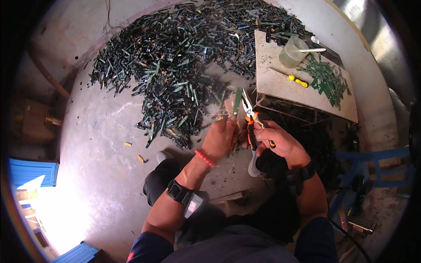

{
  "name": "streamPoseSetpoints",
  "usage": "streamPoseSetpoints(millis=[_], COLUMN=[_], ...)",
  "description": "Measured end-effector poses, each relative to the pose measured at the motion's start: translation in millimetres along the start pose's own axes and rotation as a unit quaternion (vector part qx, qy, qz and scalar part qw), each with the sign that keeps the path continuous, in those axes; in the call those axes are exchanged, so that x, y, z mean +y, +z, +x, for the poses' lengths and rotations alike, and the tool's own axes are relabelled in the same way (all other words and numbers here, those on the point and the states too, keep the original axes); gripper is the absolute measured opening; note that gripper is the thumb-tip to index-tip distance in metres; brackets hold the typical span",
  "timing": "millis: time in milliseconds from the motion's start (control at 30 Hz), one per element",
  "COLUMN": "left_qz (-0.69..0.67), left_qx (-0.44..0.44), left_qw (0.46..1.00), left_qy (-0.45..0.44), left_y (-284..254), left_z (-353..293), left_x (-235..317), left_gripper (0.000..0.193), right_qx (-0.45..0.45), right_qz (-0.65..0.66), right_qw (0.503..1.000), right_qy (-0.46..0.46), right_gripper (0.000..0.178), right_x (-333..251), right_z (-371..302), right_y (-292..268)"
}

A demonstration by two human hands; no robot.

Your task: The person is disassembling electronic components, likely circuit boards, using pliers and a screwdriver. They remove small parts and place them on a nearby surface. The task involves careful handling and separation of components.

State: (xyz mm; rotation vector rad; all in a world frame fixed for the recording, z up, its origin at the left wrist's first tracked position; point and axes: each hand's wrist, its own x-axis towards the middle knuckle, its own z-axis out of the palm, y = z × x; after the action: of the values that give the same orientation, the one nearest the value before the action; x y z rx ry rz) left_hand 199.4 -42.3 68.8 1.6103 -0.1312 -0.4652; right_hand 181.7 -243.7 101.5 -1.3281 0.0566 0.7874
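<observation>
My left hand (220, 135), with a red bead bracelet at the wrist, pinches a narrow green strip (237, 101) that looks like circuit board and points away from me. Wrapped round the orange-and-black handles of a pair of pliers (250, 115) is my right hand (283, 139). The plier jaws point up beside the strip's right edge; whether they touch it I cannot tell. Some left fingers are hidden behind the hand.
A large heap of dark and green strips (175, 74) covers the floor ahead. At the right, a small table (272, 81) bears a plastic jug (293, 51), a yellow-handled screwdriver (298, 81) and a pile of green strips (325, 79). A blue chair frame (372, 156) stands nearer right.
</observation>
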Motion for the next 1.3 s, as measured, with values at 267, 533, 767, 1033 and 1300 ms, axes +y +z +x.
streamPoseSetpoints(millis=[267, 533, 767, 1033, 1300], left_qz=[0.01, 0.041, 0.06, 0.041, 0.049], left_qx=[-0.005, -0.008, -0.003, 0.0, 0.011], left_qw=[1.0, 0.999, 0.998, 0.999, 0.999], left_qy=[0.002, 0.02, 0.019, 0.02, 0.009], left_y=[2.3, 4.8, 2.2, -1.3, 0.6], left_z=[2.3, 1.9, -4.0, -1.3, -0.7], left_x=[-3.0, -1.2, 9.4, 2.9, 5.2], left_gripper=[0.044, 0.045, 0.046, 0.045, 0.046], right_qx=[0.017, 0.061, 0.079, -0.002, 0.005], right_qz=[0.03, -0.063, -0.111, -0.125, -0.136], right_qw=[0.999, 0.996, 0.991, 0.992, 0.99], right_qy=[-0.017, -0.011, -0.014, 0.027, 0.023], right_gripper=[0.032, 0.028, 0.034, 0.037, 0.029], right_x=[0.3, 0.5, -5.8, -3.0, -1.8], right_z=[0.1, -3.0, -6.7, -6.4, -9.6], right_y=[-2.8, -5.3, 3.9, 0.4, -2.5])
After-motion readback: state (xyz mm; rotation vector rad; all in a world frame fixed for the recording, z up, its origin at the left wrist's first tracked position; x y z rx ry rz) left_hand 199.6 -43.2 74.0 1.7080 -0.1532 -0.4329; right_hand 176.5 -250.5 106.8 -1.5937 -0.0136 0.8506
